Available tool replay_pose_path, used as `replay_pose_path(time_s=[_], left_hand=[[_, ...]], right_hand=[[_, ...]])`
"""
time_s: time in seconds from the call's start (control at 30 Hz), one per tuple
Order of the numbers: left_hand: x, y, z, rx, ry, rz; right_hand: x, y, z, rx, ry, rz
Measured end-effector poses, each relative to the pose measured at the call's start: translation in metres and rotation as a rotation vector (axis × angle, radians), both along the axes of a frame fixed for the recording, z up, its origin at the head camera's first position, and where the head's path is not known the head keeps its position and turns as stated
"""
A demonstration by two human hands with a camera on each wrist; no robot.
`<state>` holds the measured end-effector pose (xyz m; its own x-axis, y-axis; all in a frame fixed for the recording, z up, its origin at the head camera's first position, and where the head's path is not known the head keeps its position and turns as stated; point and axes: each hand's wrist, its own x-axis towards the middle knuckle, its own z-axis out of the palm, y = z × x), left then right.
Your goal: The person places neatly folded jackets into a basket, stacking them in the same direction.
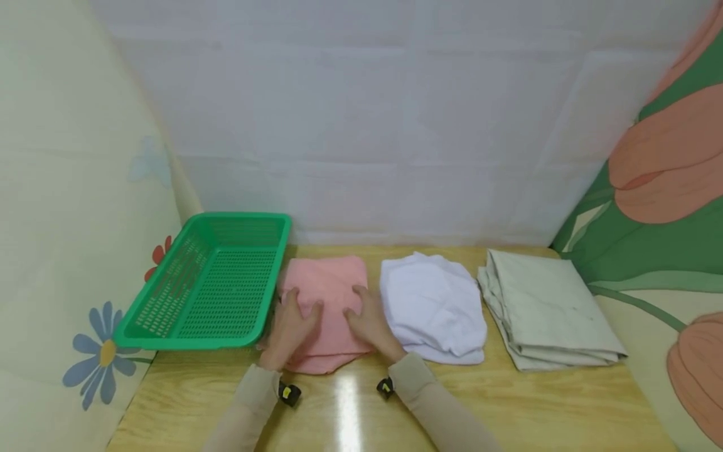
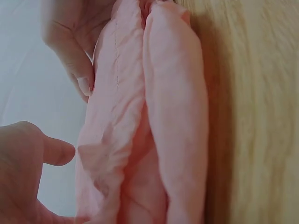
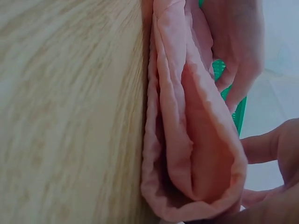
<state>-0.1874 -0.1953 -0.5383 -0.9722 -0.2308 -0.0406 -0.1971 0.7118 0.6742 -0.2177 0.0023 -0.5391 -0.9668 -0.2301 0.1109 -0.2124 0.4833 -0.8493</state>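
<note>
Two bare hands rest on a folded pink cloth, which lies on a wooden table in front of the person, between a green basket and a white cloth. The left hand is at the cloth's left edge and the right hand at its right edge; on each, thumb and forefinger are spread wide, the thumbs on top pointing inward and well apart. Whether any fingers reach beneath the edges cannot be told. Both wrist views show the cloth's near end, its soft layers folded over one another in loose loops. The green basket, rectangular with perforated sides and floor, stands just beside the cloth on the left. To the right lies the crumpled white cloth, and beyond it a larger, pale grey-green folded cloth. The person wears beige sleeves, with a small black device at each wrist. Behind the table hangs a creased white sheet; flower-printed fabric flanks it.
</note>
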Motion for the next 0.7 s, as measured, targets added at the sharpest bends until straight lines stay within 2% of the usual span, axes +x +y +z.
replay_pose_path(time_s=[0.17, 0.4, 0.7], left_hand=[[0.0005, -0.0028, 0.0000, 0.007, 0.005, -0.007], [0.0038, -0.0045, 0.0014, -0.009, 0.015, -0.053], [0.0050, -0.0022, 0.0075, -0.041, 0.128, -0.057]], right_hand=[[-0.0004, 0.0005, -0.0010, -0.022, -0.062, -0.005], [-0.0028, 0.0016, -0.0039, -0.044, -0.108, -0.006], [0.0007, 0.0052, 0.0024, -0.105, -0.135, -0.003]])
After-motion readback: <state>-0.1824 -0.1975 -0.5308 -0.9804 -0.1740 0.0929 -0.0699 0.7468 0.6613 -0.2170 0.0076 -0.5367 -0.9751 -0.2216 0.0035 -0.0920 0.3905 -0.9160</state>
